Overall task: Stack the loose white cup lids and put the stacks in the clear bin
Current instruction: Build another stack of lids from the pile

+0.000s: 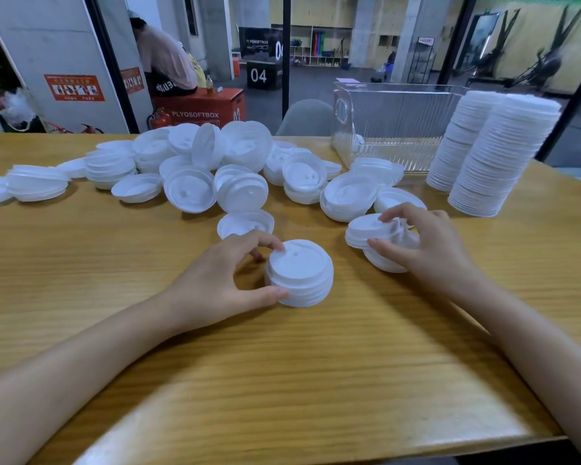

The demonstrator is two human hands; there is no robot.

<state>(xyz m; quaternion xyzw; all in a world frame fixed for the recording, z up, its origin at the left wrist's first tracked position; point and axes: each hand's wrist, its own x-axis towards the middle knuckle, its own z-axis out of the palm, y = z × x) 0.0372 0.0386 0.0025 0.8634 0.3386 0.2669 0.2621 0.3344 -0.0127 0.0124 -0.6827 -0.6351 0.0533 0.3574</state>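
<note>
A short stack of white cup lids (pixel 301 275) stands on the wooden table (pixel 282 364) in front of me. My left hand (pixel 225 280) grips its left side between thumb and fingers. To the right, my right hand (pixel 426 239) pinches a few nested lids (pixel 366 229) that lie over another lid on the table. Many loose white lids (pixel 215 172) are scattered across the middle of the table. The clear ribbed bin (pixel 396 129) stands at the back right. I cannot tell what lies inside it.
Two tall leaning stacks of lids (pixel 493 156) stand on the table just right of the bin. A grey chair back (pixel 307 117) shows behind the table's far edge. A person sits on a red box beyond the glass.
</note>
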